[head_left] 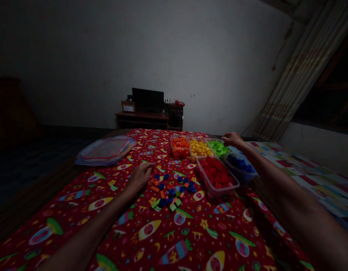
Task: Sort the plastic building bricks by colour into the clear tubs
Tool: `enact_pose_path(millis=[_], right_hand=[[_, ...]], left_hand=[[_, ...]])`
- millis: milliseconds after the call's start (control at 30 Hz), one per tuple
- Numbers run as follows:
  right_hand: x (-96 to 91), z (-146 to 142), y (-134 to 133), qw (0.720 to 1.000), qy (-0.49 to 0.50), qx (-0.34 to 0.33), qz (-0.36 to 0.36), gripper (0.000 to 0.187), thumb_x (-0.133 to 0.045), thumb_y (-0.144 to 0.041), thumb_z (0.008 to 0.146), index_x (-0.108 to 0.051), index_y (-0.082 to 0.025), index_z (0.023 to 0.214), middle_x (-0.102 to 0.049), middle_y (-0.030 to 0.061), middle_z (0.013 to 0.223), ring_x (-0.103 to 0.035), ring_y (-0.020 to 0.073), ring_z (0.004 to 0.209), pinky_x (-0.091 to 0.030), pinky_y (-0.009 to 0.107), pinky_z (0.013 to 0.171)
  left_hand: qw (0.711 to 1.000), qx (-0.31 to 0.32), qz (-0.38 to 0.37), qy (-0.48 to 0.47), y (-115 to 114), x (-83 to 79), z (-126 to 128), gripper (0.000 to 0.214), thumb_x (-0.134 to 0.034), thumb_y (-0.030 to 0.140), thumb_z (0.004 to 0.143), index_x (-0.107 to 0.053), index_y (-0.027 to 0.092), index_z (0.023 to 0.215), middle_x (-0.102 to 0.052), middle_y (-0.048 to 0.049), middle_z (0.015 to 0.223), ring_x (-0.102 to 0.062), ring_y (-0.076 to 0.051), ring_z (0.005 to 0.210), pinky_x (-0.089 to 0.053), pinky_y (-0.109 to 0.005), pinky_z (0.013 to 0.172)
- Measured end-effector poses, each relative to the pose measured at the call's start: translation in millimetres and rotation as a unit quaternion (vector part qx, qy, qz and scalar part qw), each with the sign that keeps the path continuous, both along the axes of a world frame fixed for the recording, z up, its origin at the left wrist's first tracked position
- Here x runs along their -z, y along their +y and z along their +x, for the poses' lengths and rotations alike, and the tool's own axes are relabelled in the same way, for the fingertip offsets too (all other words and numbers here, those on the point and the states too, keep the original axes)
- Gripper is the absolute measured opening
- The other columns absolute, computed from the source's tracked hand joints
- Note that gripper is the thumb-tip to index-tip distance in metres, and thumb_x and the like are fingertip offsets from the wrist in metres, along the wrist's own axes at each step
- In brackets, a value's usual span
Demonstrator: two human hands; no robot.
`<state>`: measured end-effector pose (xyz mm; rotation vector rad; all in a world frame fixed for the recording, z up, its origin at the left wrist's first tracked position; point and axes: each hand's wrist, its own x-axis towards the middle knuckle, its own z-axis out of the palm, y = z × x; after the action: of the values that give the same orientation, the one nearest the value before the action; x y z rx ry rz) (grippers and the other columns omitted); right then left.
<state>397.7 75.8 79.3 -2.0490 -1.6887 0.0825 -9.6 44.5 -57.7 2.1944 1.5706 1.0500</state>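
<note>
Red cloth (198, 227) bears scattered blocks (172, 192) beside the slack, unclenched left hand (140, 175); right hand (232, 139), grip unclear, hovers by green bricks (218, 147).

Place: room in a home | shown by: curtain (285, 90), monitor (148, 100) on desk (145, 116), rocket-print cloth (199, 235), checked cover (300, 173)

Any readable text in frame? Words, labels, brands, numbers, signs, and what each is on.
None that can be read.
White label on the brown box: a dark mark, too small to read.
Monitor: dark, no text made out.
Loose blocks: no lettering made out at this size.
Red tablecloth: printed pictures, no words made out.
</note>
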Motion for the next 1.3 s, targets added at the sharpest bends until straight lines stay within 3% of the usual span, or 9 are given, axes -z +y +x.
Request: enact_pose_path(millis=[100,233,333,467,600,767,967,1133,1300], right_hand=[[4.2,25,11,0.991,-0.106,0.029,-0.071,0.023,-0.052,-0.016,0.085,-0.070,-0.004,0.093,-0.068,0.0094,0.063,-0.069,0.0173,0.074,-0.048,0.022,0.071],[14.4,38,21,0.983,-0.132,0.028,-0.127,0.016,-0.059,-0.012,0.079,-0.073,-0.004,0.082,-0.069,0.0108,0.064,-0.069,0.0196,0.074,-0.049,0.022,0.069],[20.2,44,27,0.977,-0.135,0.028,-0.162,0.019,-0.062,-0.017,0.078,-0.073,-0.004,0.086,-0.071,0.0136,0.076,-0.068,0.0205,0.068,-0.051,0.023,0.059],[22.9,49,34,0.977,-0.125,0.026,-0.171,0.027,-0.054,-0.021,0.085,-0.070,-0.005,0.101,-0.070,0.0150,0.091,-0.067,0.0174,0.065,-0.051,0.021,0.052],[24.7,47,39,0.978,-0.104,-0.003,-0.182,0.027,-0.052,-0.018,0.085,-0.069,-0.002,0.099,-0.069,0.0127,0.080,-0.065,0.0137,0.061,-0.049,0.018,0.052],[30.1,31,42,0.973,-0.078,-0.056,-0.212,0.017,-0.061,-0.009,0.073,-0.072,-0.007,0.086,-0.066,0.0036,0.064,-0.059,0.0095,0.056,-0.045,0.015,0.052],[29.0,26,47,0.981,-0.061,-0.044,-0.177,0.039,-0.049,0.005,0.072,-0.068,-0.001,0.105,-0.066,0.0068,0.062,-0.061,0.0100,0.055,-0.048,0.017,0.056],[23.4,26,39,0.990,-0.026,-0.041,-0.134,0.038,-0.053,0.000,0.074,-0.066,-0.002,0.109,-0.070,0.0101,0.073,-0.066,0.0140,0.061,-0.053,0.019,0.056],[10.2,2,17,0.994,0.020,-0.104,-0.031,0.031,-0.052,-0.005,0.077,-0.069,-0.005,0.103,-0.072,0.0113,0.078,-0.068,0.0152,0.065,-0.053,0.019,0.055]], left_hand=[[1.000,0.000,-0.013,0.008,2,7.2,-2,0.040,-0.036,0.027,0.078,-0.069,0.016,0.098,-0.072,-0.0082,0.099,-0.066,-0.022,0.093,-0.051,-0.032,0.085],[1.000,-0.001,-0.003,0.023,2,10.1,-2,0.042,-0.035,0.030,0.079,-0.069,0.015,0.098,-0.071,-0.0096,0.103,-0.064,-0.023,0.096,-0.049,-0.035,0.089],[1.000,0.006,0.007,0.029,2,10.4,-1,0.042,-0.035,0.031,0.080,-0.069,0.015,0.097,-0.071,-0.0092,0.102,-0.064,-0.024,0.095,-0.049,-0.035,0.089],[0.999,0.005,0.010,0.036,2,10.0,-1,0.040,-0.036,0.029,0.079,-0.070,0.017,0.095,-0.071,-0.0081,0.100,-0.065,-0.023,0.092,-0.050,-0.034,0.087],[0.999,0.007,0.008,0.038,1,8.9,-1,0.040,-0.036,0.029,0.078,-0.070,0.016,0.094,-0.072,-0.0083,0.099,-0.065,-0.023,0.092,-0.050,-0.034,0.086],[0.999,0.015,0.015,0.036,1,10.0,-1,0.039,-0.036,0.030,0.080,-0.070,0.016,0.095,-0.072,-0.0084,0.098,-0.065,-0.024,0.091,-0.051,-0.035,0.084],[0.996,0.043,0.061,0.045,4,19.2,-4,0.034,-0.038,0.026,0.081,-0.069,0.018,0.090,-0.072,-0.0084,0.095,-0.065,-0.022,0.089,-0.051,-0.034,0.084],[0.994,0.050,0.081,0.044,9,24.7,-4,0.031,-0.038,0.025,0.081,-0.069,0.019,0.087,-0.071,-0.0078,0.094,-0.064,-0.022,0.089,-0.050,-0.034,0.085],[0.994,0.059,0.077,0.054,10,21.8,-2,0.033,-0.037,0.025,0.080,-0.069,0.019,0.085,-0.072,-0.0078,0.094,-0.064,-0.022,0.090,-0.050,-0.035,0.086]])
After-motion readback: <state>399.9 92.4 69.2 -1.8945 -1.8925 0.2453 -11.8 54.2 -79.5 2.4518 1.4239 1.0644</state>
